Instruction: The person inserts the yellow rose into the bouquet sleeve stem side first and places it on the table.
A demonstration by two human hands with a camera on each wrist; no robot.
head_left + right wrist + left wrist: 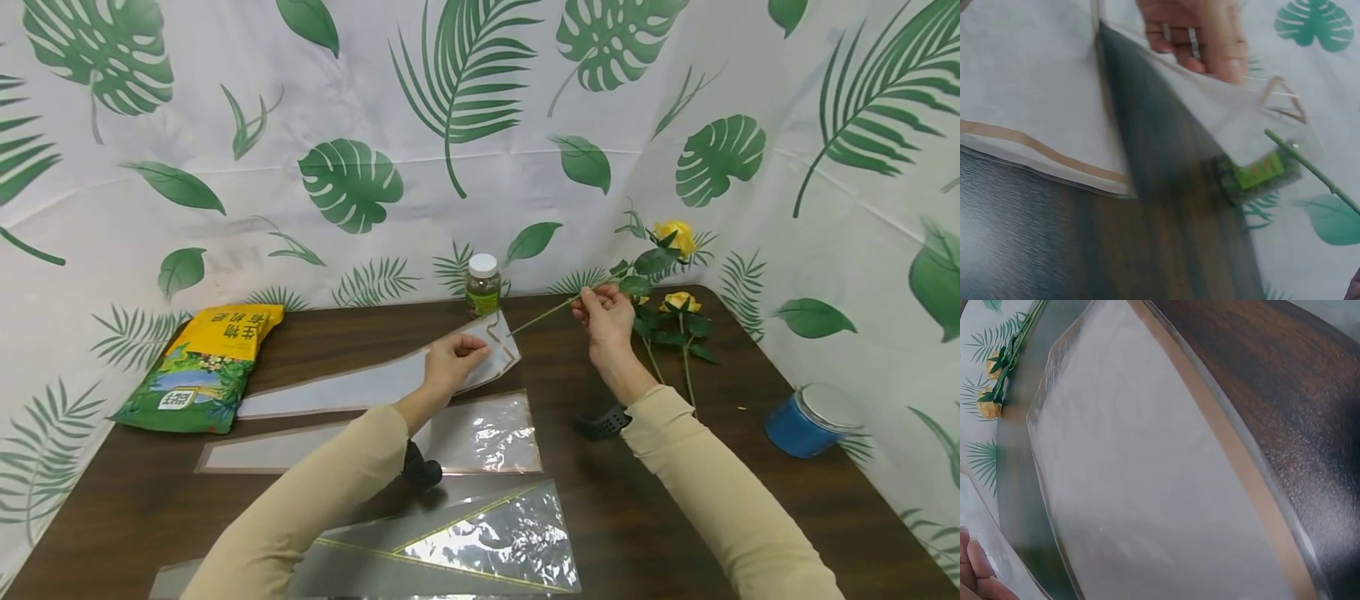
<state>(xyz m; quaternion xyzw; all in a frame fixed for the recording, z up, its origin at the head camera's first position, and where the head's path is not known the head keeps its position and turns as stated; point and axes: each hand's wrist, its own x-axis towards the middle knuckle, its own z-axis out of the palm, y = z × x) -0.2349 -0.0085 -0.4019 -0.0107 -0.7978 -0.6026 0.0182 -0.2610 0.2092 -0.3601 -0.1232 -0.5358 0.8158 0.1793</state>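
My left hand (pixel 452 360) pinches the wide end of a long white flower sleeve (pixel 390 379) with a brown border, lifting that end off the table. In the left wrist view only a few fingertips (pixel 984 569) show, at the lower left corner. My right hand (pixel 606 321) grips the green stem of a yellow artificial rose (pixel 677 237), its bloom up and to the right. The stem's lower end reaches down-left to the sleeve's wide edge. In the right wrist view, the stem (pixel 1316 172) overlaps the raised sleeve corner.
A second brown-bordered sleeve (pixel 480 437) and a grey one with yellow lines (pixel 487 542) lie nearer on the dark table. More yellow roses (pixel 681 302) lie right. A white-lidded jar (pixel 483 287) stands behind, a yellow-green bag (pixel 202 367) left, a blue can (pixel 802 425) right.
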